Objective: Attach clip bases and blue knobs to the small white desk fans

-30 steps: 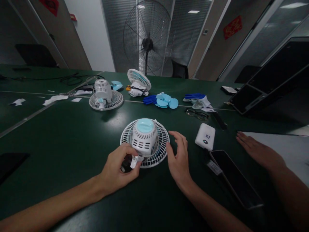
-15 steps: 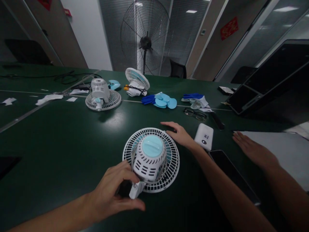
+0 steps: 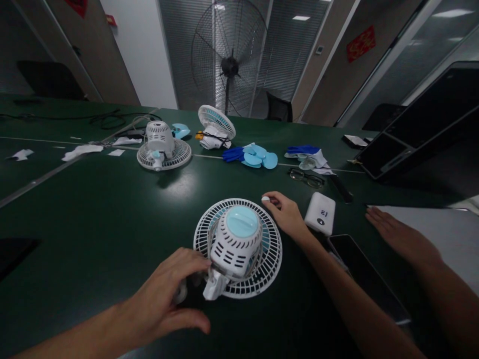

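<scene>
On the dark green surface (image 3: 112,214), head view: white plastic fan (image 3: 230,257), round pale-blue cap (image 3: 242,222), grille (image 3: 273,248) down.
Left hand (image 3: 170,285): fingers apart, near its white stem (image 3: 216,286).
Right hand (image 3: 287,215): fingers pinching small white piece (image 3: 265,199).
Fan step: seemingly handling that piece; next calls for steadying.

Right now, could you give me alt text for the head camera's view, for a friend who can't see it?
A white fan lies face down on a dark green table, a person's left hand at its near-left side and their right hand holding a small white piece near its far-right edge. Farther back are two more fans and light blue blades.
</scene>
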A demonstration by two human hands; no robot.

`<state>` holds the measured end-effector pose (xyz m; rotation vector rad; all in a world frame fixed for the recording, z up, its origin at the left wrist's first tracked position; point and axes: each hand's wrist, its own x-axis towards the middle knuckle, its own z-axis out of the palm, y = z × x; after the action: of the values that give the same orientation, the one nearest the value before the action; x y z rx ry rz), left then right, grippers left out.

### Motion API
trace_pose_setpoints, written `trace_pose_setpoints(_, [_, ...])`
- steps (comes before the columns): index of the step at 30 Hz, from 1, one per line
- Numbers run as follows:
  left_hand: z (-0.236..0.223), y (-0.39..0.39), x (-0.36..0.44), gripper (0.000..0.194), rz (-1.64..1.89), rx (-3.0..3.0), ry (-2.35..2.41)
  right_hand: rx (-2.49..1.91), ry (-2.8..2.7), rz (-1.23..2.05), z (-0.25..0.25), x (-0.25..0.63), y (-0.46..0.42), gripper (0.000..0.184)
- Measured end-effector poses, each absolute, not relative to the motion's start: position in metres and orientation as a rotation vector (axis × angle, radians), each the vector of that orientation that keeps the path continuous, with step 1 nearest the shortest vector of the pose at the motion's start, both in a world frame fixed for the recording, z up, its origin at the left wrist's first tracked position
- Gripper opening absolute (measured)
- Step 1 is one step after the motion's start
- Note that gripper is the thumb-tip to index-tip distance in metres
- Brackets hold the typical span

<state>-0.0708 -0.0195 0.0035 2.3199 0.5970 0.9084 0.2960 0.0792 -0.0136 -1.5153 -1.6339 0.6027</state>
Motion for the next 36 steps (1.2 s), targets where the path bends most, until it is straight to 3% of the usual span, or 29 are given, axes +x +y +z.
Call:
trace_pose_setpoints(2, [0.005, -0.025, -0.084, 0.070, 0.896, 2.382, 0.745, -1.533, -1.490, 0.569, -0.013, 0.293, 0.071, 0.030])
trace_pose_setpoints(5, [0.011, -0.031, -0.099, 0.040, 0.654, 2.502, 0.940, -1.511, -1.307, 0.469, 0.000, 0.280, 0.040, 0.034])
trace_pose_setpoints(7, [0.014, -0.033, -0.106, 0.024, 0.489, 2.573, 0.934, -1.407, -1.197, 0.259, 0.012, 0.263, 0.007, 0.025])
trace_pose_setpoints(10, [0.011, -0.032, -0.113, 0.018, 0.438, 2.594, 0.902, -0.863, -1.696, 0.070, 0.022, 0.232, -0.046, 0.019])
trace_pose_setpoints(13, [0.002, -0.032, -0.115, 0.021, 0.495, 2.457, 0.910, -0.430, -2.344, 0.105, 0.019, 0.208, -0.073, 0.021])
trace_pose_setpoints(16, [-0.003, -0.031, -0.110, 0.023, 0.601, 2.191, 0.995, -0.613, -2.389, 0.208, 0.013, 0.202, -0.070, 0.023])
trace_pose_setpoints(21, [0.005, -0.026, -0.077, 0.026, 0.885, 1.875, 1.194, -0.796, -2.310, 0.489, 0.012, 0.216, -0.041, 0.025])
trace_pose_setpoints(25, [0.014, -0.021, -0.051, 0.015, 0.977, 1.724, 1.108, -0.862, -2.095, 0.706, 0.012, 0.221, -0.027, 0.024])
trace_pose_setpoints(33, [0.006, -0.038, -0.036, 0.048, 0.926, 1.403, 1.119, -0.950, -1.551, 0.788, 0.016, 0.211, -0.013, 0.014])
trace_pose_setpoints(36, [0.004, -0.043, -0.030, 0.044, 0.901, 1.370, 1.095, -0.938, -1.446, 0.785, 0.014, 0.206, -0.007, 0.013])
